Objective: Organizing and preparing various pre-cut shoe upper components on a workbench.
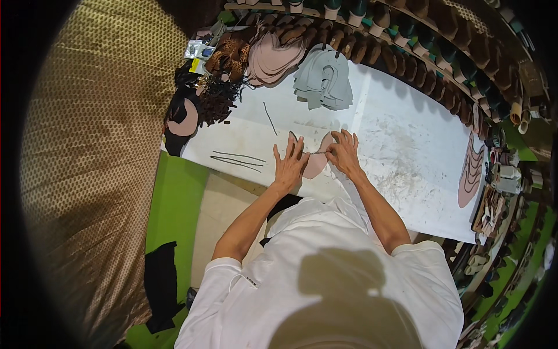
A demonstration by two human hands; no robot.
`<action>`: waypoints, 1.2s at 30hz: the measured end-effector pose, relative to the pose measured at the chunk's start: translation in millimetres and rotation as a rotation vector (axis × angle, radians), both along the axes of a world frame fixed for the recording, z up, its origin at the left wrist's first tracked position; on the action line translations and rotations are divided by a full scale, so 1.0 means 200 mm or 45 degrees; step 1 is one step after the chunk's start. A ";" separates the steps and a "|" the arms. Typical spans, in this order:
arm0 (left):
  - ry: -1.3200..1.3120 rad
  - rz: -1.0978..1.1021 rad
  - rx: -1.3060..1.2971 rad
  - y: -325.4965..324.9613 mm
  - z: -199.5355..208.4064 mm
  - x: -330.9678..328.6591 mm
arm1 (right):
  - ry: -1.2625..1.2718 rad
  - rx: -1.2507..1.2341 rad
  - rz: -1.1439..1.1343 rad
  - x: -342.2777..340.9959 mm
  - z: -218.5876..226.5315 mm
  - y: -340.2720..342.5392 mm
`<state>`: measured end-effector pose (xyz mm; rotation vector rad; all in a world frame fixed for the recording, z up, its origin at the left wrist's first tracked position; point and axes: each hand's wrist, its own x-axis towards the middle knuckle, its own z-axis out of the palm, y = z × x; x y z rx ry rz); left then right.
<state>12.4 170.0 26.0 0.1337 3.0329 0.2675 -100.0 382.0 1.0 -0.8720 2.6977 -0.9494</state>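
Observation:
A pink, curved shoe-upper piece (pixel 317 167) lies near the front edge of the white table, between my two hands. A thin dark strip (pixel 314 153) runs along its inner curved edge. My left hand (pixel 290 164) rests on the piece's left side, fingers stretched and spread, one fingertip near the strip. On the other side, my right hand (pixel 345 153) has its thumb and finger together at the strip's right end, with the other fingers bent above the piece. Several loose dark strips (pixel 238 158) lie left of my left hand, and a single one (pixel 270 118) lies farther back.
Farther back on the white table (pixel 407 139) are a stack of grey cut pieces (pixel 324 78), a pink stack (pixel 276 57) and a dark heap of small bits (pixel 218 102). Pink pieces with dark edging (pixel 471 174) lie far right. Shelves of shoes (pixel 401 41) line the back.

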 end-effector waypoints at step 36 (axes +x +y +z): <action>-0.004 0.137 0.120 0.17 -0.11 0.01 | -0.008 0.055 0.146 -0.14 0.01 -0.08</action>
